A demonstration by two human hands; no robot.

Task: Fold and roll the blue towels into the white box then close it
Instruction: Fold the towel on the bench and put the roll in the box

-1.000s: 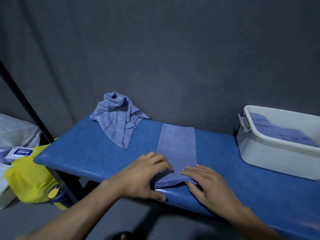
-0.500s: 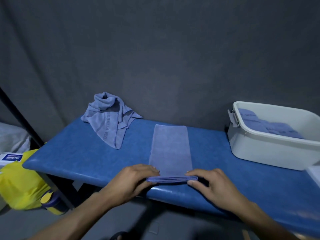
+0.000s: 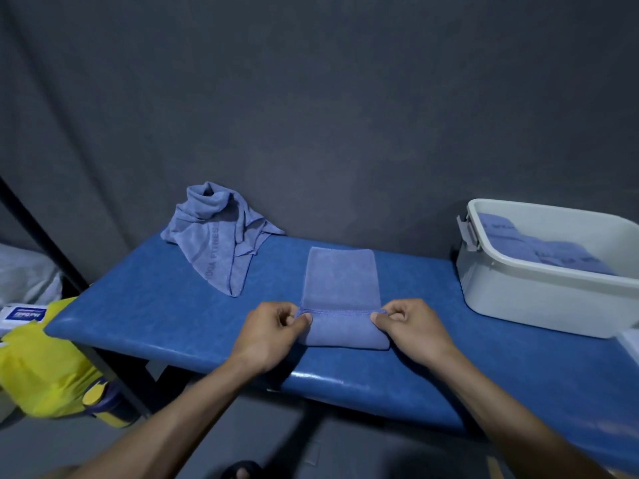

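Note:
A folded blue towel strip (image 3: 340,281) lies lengthwise on the blue padded bench (image 3: 155,305), its near end turned over into a first roll. My left hand (image 3: 273,335) pinches the roll's left end and my right hand (image 3: 413,331) pinches its right end. A crumpled blue towel (image 3: 221,236) with printed letters sits at the back left of the bench. The white box (image 3: 539,299) stands open at the right, holding rolled blue towels (image 3: 539,248). Its lid is not in view.
A dark grey curtain hangs behind the bench. A grey latch (image 3: 468,233) sticks out on the box's left end. Left of the bench are a yellow bag (image 3: 41,368), a black pole (image 3: 45,254) and a white packet (image 3: 22,316). A white edge (image 3: 631,344) shows at far right.
Both hands went from lying flat on the towel's near end to pinching it and turning it over away from me, forming the first roll. The view shifted a little.

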